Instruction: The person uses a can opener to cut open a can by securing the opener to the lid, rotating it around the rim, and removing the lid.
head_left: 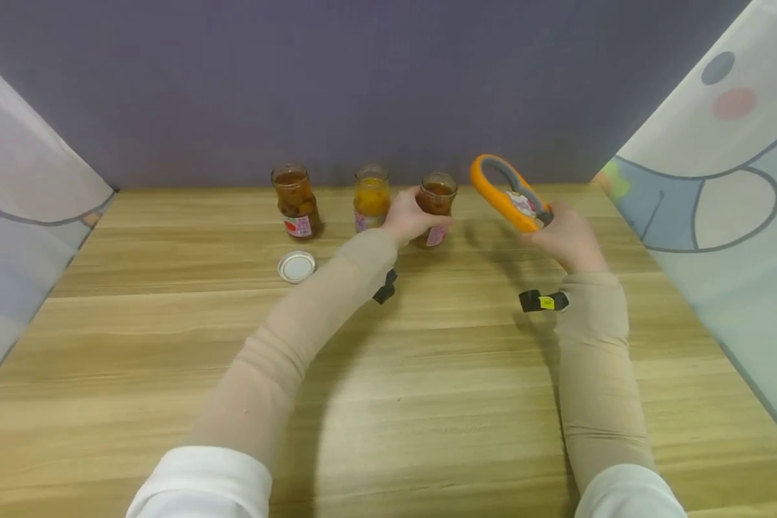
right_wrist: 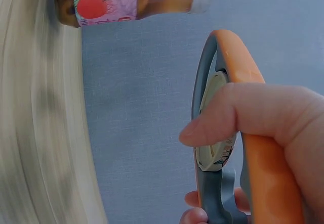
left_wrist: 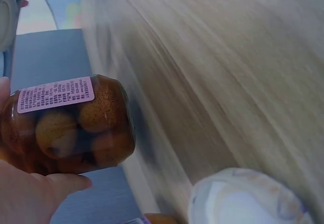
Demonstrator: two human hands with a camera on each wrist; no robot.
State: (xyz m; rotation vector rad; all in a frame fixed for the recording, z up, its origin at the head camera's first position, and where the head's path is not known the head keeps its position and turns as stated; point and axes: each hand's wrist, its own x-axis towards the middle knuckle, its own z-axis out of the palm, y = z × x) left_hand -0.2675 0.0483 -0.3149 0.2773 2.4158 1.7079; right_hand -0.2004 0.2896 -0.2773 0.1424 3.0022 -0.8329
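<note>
In the head view my left hand [head_left: 409, 216] grips the right-hand glass jar [head_left: 437, 193], its thumb and fingers around the sides. The jar has no lid on and contains round brown fruit in dark liquid; a pink label [left_wrist: 55, 93] shows in the left wrist view. My right hand [head_left: 570, 237] holds an orange and grey jar opener [head_left: 498, 198], raised off the table to the right of that jar. A jar lid [right_wrist: 215, 155] with a printed pattern sits inside the opener's loop, partly covered by my thumb in the right wrist view.
Two more lidless jars stand along the back: one with yellow fruit [head_left: 372, 194] beside my left hand, one with brown fruit [head_left: 294, 201] farther left. A loose lid [head_left: 296, 267] lies before the left jar. A grey wall [head_left: 362, 86] rises behind the wooden table [head_left: 427, 417].
</note>
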